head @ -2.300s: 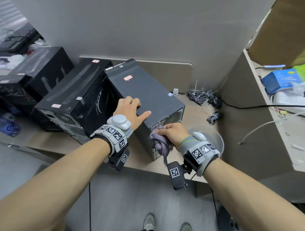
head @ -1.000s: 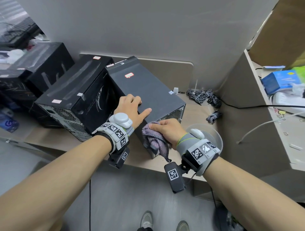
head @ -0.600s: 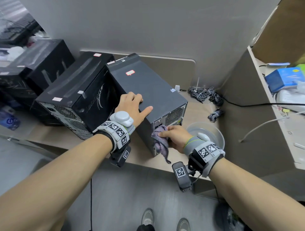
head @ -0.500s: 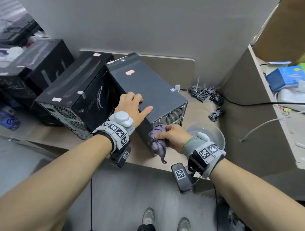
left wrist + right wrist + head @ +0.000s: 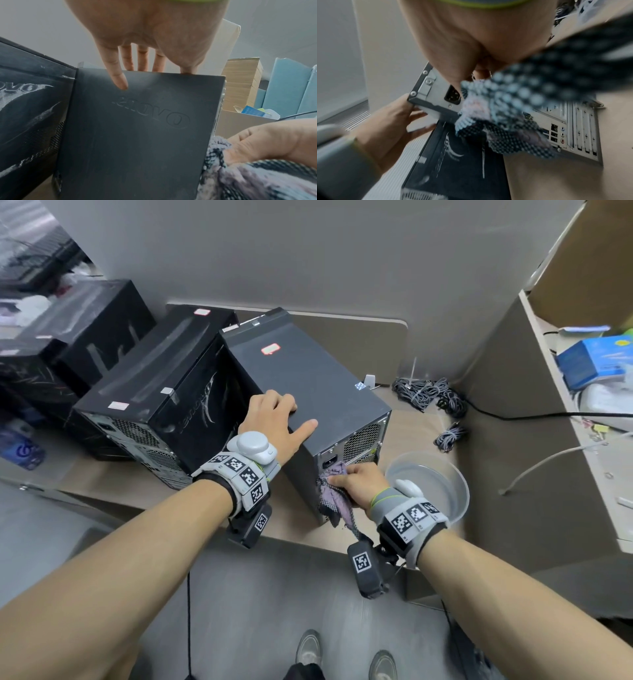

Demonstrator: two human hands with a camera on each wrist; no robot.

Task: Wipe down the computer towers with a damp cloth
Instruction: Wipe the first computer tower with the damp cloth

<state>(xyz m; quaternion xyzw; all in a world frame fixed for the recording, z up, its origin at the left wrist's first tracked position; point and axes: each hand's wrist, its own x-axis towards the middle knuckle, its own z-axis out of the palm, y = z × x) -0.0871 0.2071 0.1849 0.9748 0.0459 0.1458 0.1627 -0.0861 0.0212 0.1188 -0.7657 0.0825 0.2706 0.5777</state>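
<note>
The right hand (image 5: 359, 484) and the cloth (image 5: 334, 496) cover part of the grey tower's (image 5: 308, 385) rear panel. In the right wrist view the cloth is blurred and hides the fingertips. The grey tower conceals most of the side panel of the adjacent black tower (image 5: 154, 405). The wrist strap hides part of the clear bowl's (image 5: 442, 474) near rim. Labels on the tower tops are too small to read.
</note>
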